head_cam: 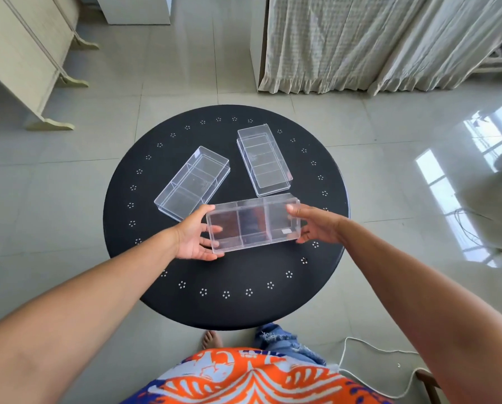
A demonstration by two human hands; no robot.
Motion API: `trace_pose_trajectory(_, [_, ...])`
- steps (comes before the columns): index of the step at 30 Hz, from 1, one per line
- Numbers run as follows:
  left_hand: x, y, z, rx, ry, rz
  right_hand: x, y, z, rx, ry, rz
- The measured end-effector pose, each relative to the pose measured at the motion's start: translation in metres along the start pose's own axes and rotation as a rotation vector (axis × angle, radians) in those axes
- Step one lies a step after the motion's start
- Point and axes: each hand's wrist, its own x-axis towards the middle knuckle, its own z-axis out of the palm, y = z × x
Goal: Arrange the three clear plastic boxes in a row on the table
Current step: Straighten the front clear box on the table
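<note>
Three clear plastic boxes with inner dividers are over a round black table point(226, 310). The nearest box point(252, 223) lies crosswise and tilted, held at both short ends: my left hand point(196, 237) grips its left end, my right hand point(316, 225) its right end. It seems lifted slightly off the tabletop. A second box point(192, 183) lies diagonally at the left, its near corner close to my left thumb. The third box point(263, 159) lies lengthwise at the back right, apart from the others.
The table stands on a glossy tiled floor. A cream cabinet point(25, 53) is at the far left, curtains point(375, 42) hang at the back right, and a white cable point(369, 348) runs on the floor at the lower right. My foot point(212, 339) shows under the table's near edge.
</note>
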Motion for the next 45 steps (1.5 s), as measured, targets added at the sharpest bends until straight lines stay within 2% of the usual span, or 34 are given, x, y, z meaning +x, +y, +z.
trace_pose_trajectory(3, [0.000, 0.006, 0.003, 0.032, 0.017, -0.080, -0.002, -0.001, 0.000, -0.058, 0.003, 0.006])
trace_pose_trajectory(7, [0.003, 0.009, 0.004, 0.115, 0.049, -0.102, -0.003, -0.002, 0.001, -0.091, 0.058, 0.024])
trace_pose_trajectory(17, [-0.001, 0.004, 0.003, 0.357, 0.119, 0.056, 0.001, 0.009, 0.000, -0.119, 0.084, 0.019])
trace_pose_trajectory(22, [0.003, 0.001, 0.004, 0.410, 0.173, 0.115, 0.006, 0.010, 0.004, -0.190, 0.165, 0.021])
trace_pose_trajectory(33, [0.011, 0.004, 0.011, 0.519, 0.248, 0.123, 0.017, 0.012, 0.007, -0.426, 0.279, 0.016])
trace_pose_trajectory(41, [0.001, 0.010, 0.021, 0.606, 0.370, 0.186, 0.020, 0.009, 0.006, -0.507, 0.272, 0.020])
trace_pose_trajectory(43, [-0.006, 0.014, 0.026, 0.677, 0.413, 0.205, 0.019, 0.007, 0.005, -0.518, 0.257, 0.021])
trace_pose_trajectory(45, [-0.013, 0.021, 0.033, 0.876, 0.481, 0.201, 0.019, 0.003, 0.002, -0.520, 0.246, 0.029])
